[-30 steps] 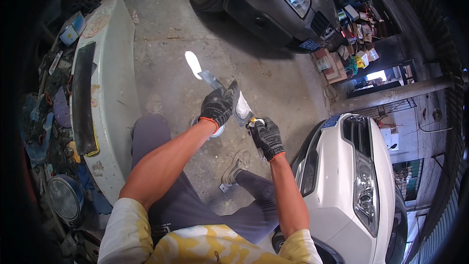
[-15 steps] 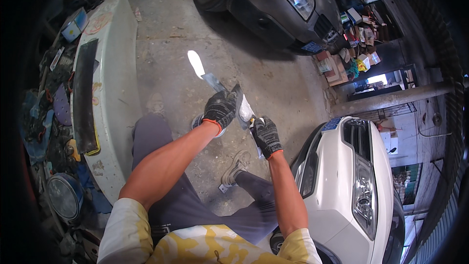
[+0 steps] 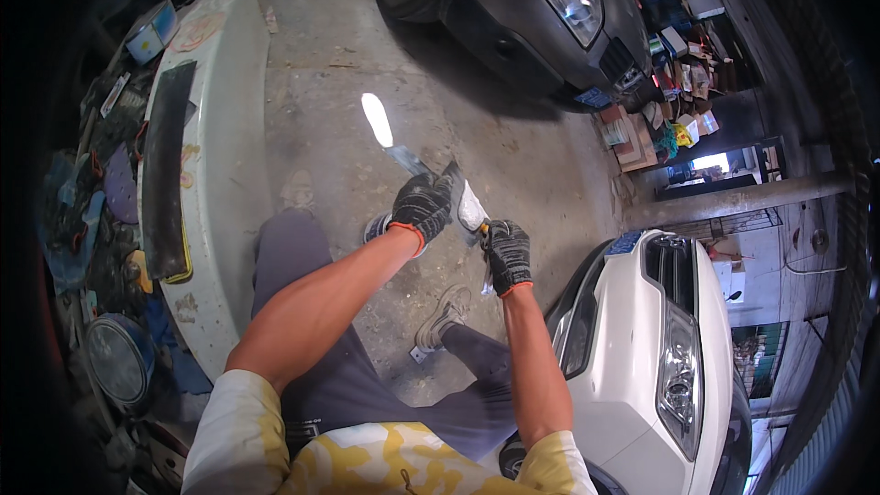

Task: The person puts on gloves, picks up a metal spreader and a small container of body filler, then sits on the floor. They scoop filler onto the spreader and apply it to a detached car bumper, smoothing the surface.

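My left hand (image 3: pixel 422 206), in a dark knit glove with an orange cuff, is closed on a dark flat putty spreader (image 3: pixel 452 174). A lump of white putty (image 3: pixel 471 209) lies on the spreader. A grey metal blade (image 3: pixel 407 159) sticks out past the same hand on its far side. My right hand (image 3: pixel 508 257), gloved alike, is closed at the putty's near right edge. From its fingers pokes a small yellow-tipped object (image 3: pixel 484 229), with a pale part showing below the hand; its kind is unclear. Under my left wrist a round can (image 3: pixel 374 227) is partly hidden.
A white car (image 3: pixel 623 330) stands close on my right, a dark car (image 3: pixel 513 27) ahead. On my left is a long pale panel (image 3: pixel 234 137) with a black strip (image 3: pixel 168 192) on it, beside piled clutter. Boxes (image 3: pixel 628 137) stack up far right. My shoe (image 3: pixel 443 319) rests on the concrete floor.
Both hands have shifted slightly to the right in the picture with the spreader and putty. The right hand's yellow-tipped object shows more plainly. The surroundings have shifted slightly, as my view has turned.
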The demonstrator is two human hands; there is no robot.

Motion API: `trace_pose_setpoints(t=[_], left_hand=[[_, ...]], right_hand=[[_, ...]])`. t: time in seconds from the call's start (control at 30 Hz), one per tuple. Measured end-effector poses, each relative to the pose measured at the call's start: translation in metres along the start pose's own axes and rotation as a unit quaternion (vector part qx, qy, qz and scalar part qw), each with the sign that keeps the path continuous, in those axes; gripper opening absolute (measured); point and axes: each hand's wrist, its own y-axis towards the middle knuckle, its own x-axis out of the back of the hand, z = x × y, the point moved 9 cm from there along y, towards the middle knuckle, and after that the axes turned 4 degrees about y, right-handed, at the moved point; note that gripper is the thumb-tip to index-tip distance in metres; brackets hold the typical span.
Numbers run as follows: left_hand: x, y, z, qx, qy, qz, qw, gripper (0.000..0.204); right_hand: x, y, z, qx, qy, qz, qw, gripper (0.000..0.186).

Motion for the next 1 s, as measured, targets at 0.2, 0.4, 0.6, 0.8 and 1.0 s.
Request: trace_pose_setpoints(t=[0.2, 0.4, 0.6, 0.8, 1.0], left_hand=[[0.004, 0.001, -0.015, -0.088, 0.068, -0.01, 0.994, 0.041], [-0.003, 0.007, 0.009, 0.028, -0.02, 0.011, 0.999, 0.046], [0.0, 0.007, 0.009, 0.062, -0.094, 0.028, 0.993, 0.03], [0.017, 0.008, 0.009, 0.098, -0.132, -0.011, 0.986, 0.03], [0.08, 0.002, -0.039, -0.133, -0.025, -0.144, 0.98, 0.033]], right_hand=[[0.001, -0.001, 0.033, 0.168, -0.247, -0.039, 0.954, 0.016], [0.005, 0.002, 0.032, 0.137, -0.224, -0.025, 0.965, 0.015], [0.015, -0.005, 0.026, 0.192, -0.185, -0.035, 0.963, 0.022], [0.015, -0.003, -0.054, -0.066, 0.339, 0.001, 0.938, 0.028], [-0.065, 0.007, -0.097, -0.175, 0.416, 0.125, 0.884, 0.036]])
